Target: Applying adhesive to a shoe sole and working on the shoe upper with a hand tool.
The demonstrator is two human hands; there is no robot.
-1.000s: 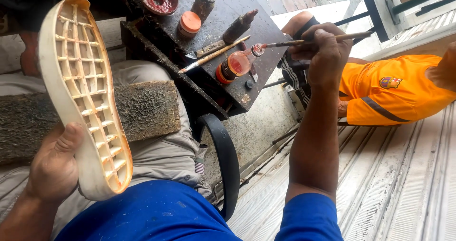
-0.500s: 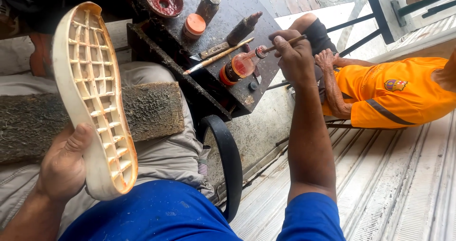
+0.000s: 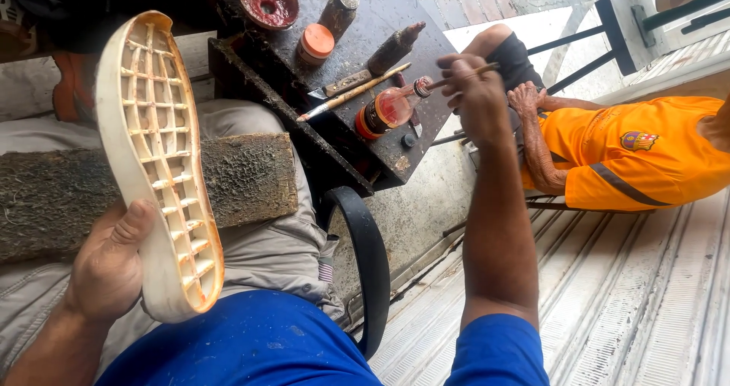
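my left hand (image 3: 106,268) is low on the left, fingers wrapped round the back of a cream shoe sole (image 3: 156,158) and thumb pressed on its near edge, so it is closed on the heel end. the sole stands nearly upright, ribbed grid side facing me, its toe up toward the top left. behind it a rough, weathered block of wood (image 3: 243,177) lies across my lap on the grey cloth (image 3: 281,253), and my blue sleeves show at the bottom. further right is a dark, stained work box (image 3: 380,21). on its top sit a round tin with red paste (image 3: 268,0), a small jar with an orange lid (image 3: 314,44), a brown bottle with a silver cap (image 3: 338,9) and another dark bottle lying tilted (image 3: 394,47). a long pale-handled brush (image 3: 353,92) lies slantwise across the box. just right of it a small bottle of reddish liquid (image 3: 388,111) lies on its side near the box's edge, neck pointing right. my right hand (image 3: 475,89) reaches out over that corner, fingers pinched together on a thin stick (image 3: 456,78) whose tip sits at the bottle's mouth. a black curved strap (image 3: 369,264) hangs below the box. on the far right another person in an orange shirt (image 3: 631,154) sits, one of their hands (image 3: 525,97) resting just beyond mine, above the ribbed metal floor (image 3: 631,302).
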